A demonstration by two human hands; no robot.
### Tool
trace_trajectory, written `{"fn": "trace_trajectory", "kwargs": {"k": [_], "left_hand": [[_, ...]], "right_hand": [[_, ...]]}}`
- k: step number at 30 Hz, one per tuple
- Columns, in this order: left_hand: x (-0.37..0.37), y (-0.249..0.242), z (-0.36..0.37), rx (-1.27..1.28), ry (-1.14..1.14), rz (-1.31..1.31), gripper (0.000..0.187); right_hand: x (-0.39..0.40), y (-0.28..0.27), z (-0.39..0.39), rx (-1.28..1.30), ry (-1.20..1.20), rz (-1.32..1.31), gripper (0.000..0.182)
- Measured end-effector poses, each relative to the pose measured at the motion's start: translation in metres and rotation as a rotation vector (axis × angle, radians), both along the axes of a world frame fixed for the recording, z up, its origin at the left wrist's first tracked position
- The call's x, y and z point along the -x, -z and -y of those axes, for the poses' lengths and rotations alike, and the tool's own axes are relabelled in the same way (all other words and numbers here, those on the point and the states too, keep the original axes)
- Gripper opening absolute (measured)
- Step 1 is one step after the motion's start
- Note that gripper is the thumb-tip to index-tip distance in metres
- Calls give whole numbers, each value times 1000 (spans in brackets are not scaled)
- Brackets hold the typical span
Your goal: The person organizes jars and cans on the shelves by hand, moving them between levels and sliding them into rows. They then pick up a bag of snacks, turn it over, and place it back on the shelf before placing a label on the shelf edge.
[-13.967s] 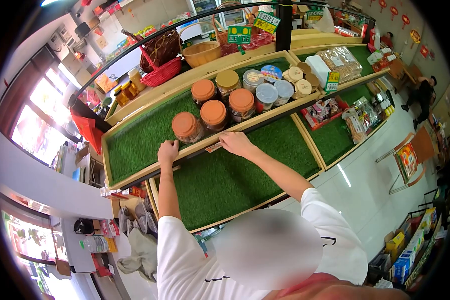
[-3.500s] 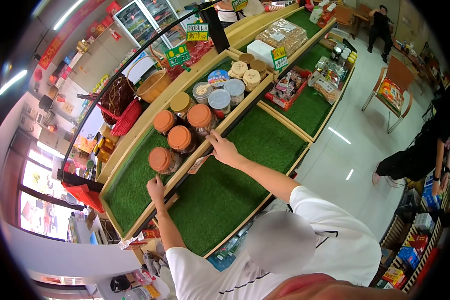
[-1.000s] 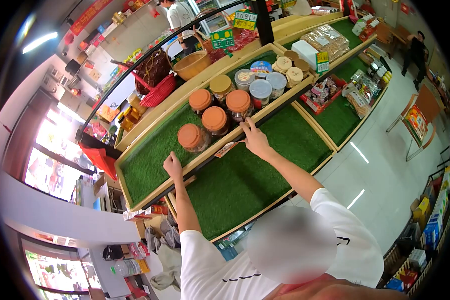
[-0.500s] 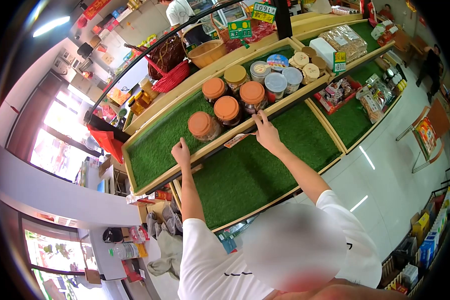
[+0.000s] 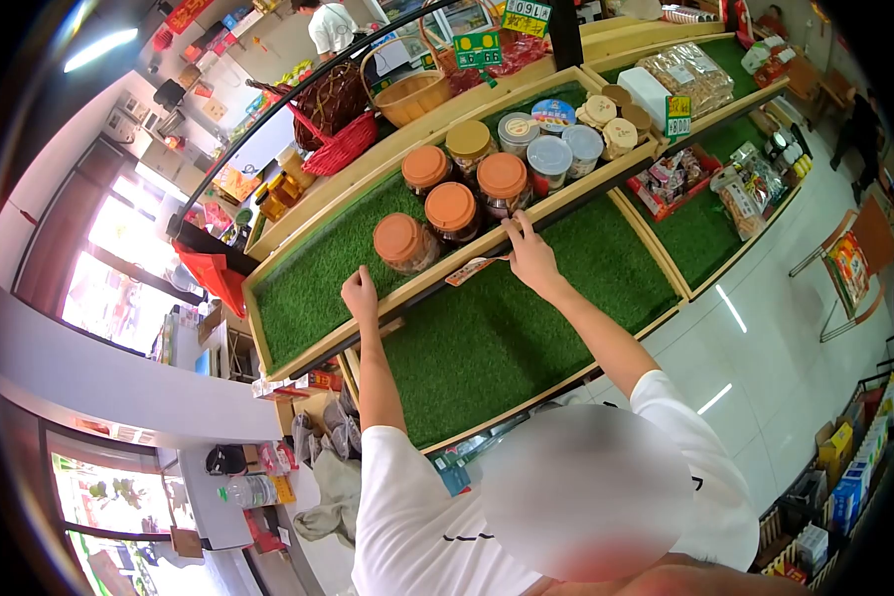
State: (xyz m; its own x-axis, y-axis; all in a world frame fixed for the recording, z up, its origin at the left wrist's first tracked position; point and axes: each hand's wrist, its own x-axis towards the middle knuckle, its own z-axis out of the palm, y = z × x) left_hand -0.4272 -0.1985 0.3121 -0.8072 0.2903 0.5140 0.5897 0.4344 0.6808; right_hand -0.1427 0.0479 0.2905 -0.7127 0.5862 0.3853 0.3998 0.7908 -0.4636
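My left hand [image 5: 360,295] is closed in a fist near the front rail, over the turf of the upper tray, its finger undersides hidden; I cannot tell what, if anything, it holds. My right hand [image 5: 531,260] has its fingers hooked over the wooden rail [image 5: 576,196] in front of the jars. A small printed card [image 5: 470,270] hangs below this rail, its end close to that hand. Behind the rail, several jars with orange lids [image 5: 451,207] stand on green turf [image 5: 318,288]. Nearest my right fingertips is another orange-lidded jar [image 5: 503,176].
Right of the orange lids are clear-lidded tubs [image 5: 548,157] and beige-lidded containers [image 5: 621,137]. A lower turf tray [image 5: 477,368] lies beneath my forearms. Baskets [image 5: 407,99] sit behind on a ledge. A chair [image 5: 849,263] stands to the right, and a person [image 5: 330,28] is at the back.
Both hands hold almost the same places at the rail. In the background, the person in white has shifted slightly to the left.
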Motion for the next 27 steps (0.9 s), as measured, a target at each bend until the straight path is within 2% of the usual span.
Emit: {"fn": "trace_trajectory", "kwargs": {"k": [14,18,22,24,27], "left_hand": [[-7,-4,-6,26,-69,-17,28],[-4,-1,-5,142,-80,44,29],[-10,-4,-2,167,-24,-136,35],[5,12,-2,231,-26,-118,40],[5,9,-2,280,6,-146,43]], "right_hand": [[-1,1,0,20,-11,-10,71],[-2,-1,1,35,-13,-26,71],[-5,-10,6,76,-3,-106,62],[-3,-4,3,74,10,-89,61],[-7,0,5,12,22,-124,69]]}}
